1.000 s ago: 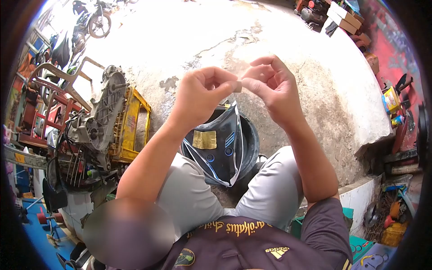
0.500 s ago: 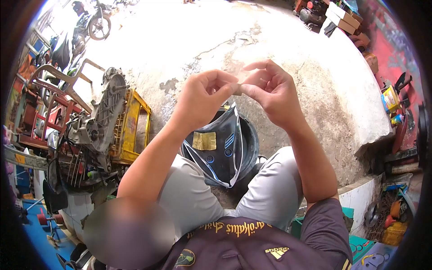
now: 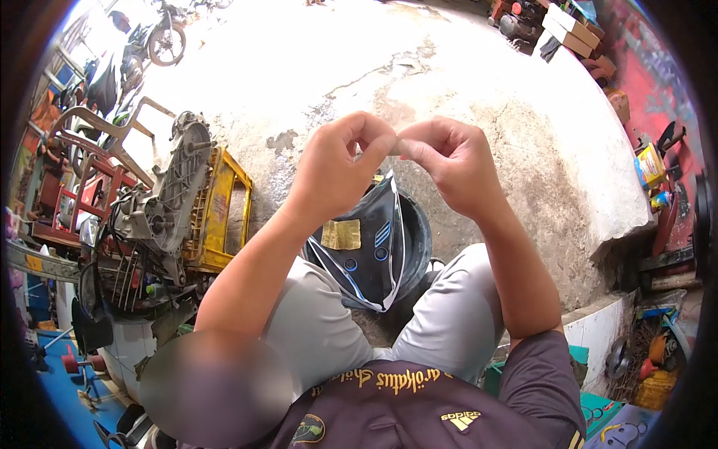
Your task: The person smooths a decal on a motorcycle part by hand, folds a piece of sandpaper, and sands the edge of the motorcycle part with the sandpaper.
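Raised over the floor in front of me, my left hand (image 3: 336,161) pinches with thumb and forefinger. Its fingertips meet those of my right hand (image 3: 456,165), which is pinched as well. Between them shows a tiny greyish piece, too small to name. Below the hands, between my knees, is a round dark tub (image 3: 419,239). A black piece (image 3: 366,251) with white edging, blue stripes and two blue rings lies over it. Stuck on that piece is a yellowish patch (image 3: 341,234).
To my left, a metal engine casing (image 3: 176,187) leans by a yellow crate (image 3: 235,202); a chair frame (image 3: 90,135) and motorcycles (image 3: 164,43) stand beyond. On the right are a raised concrete ledge (image 3: 602,187), cardboard boxes (image 3: 570,28) and assorted parts.
The right fingers have curled down from a more raised position, and the thumb and forefinger are closer together. My left hand has shifted very slightly. Everything around stays put.
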{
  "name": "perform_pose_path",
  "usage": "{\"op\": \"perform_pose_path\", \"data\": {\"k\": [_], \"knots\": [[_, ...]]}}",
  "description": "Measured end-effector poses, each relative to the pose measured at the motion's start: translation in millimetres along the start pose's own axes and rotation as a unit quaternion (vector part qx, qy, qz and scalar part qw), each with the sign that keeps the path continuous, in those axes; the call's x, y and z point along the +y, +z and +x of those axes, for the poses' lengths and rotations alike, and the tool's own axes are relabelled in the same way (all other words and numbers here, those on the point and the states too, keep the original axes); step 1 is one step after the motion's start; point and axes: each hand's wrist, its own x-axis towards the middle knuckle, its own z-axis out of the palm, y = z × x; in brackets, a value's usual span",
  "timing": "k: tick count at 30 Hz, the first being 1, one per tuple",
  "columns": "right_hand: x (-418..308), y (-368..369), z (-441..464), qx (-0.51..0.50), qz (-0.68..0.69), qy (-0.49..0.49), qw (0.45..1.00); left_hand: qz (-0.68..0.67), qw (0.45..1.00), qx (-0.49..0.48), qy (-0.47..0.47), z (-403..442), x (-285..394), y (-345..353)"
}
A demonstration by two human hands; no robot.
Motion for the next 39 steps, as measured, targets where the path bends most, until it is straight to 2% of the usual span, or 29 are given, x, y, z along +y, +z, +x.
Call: {"op": "perform_pose_path", "data": {"k": [7,14,19,28,34,39], "knots": [[4.9,1.0,1.6,0.015,0.054,-0.021,0.998,-0.05,0.998,0.004,-0.022,0.1,-0.5,1.9],[0.1,1.8,-1.0,0.014,0.021,-0.023,0.999,-0.052,0.998,-0.008,-0.024,0.9,-3.0,0.8],[0.5,0.6,-1.3,0.026,0.032,-0.027,0.999,-0.155,0.986,-0.015,-0.061,2.4,-8.5,4.3],[7.3,-4.4,3.2,-0.008,0.077,-0.018,0.997,-0.216,0.973,-0.044,-0.074,2.4,-8.1,-0.6],[6.1,-7.1,5.5,-0.03,0.121,0.028,0.992,-0.179,0.979,-0.041,-0.087,2.8,-8.6,-1.2],[7.8,-7.4,6.7,-0.037,0.101,0.024,0.994,-0.188,0.979,-0.036,-0.075,3.0,-10.6,-0.7]]}}
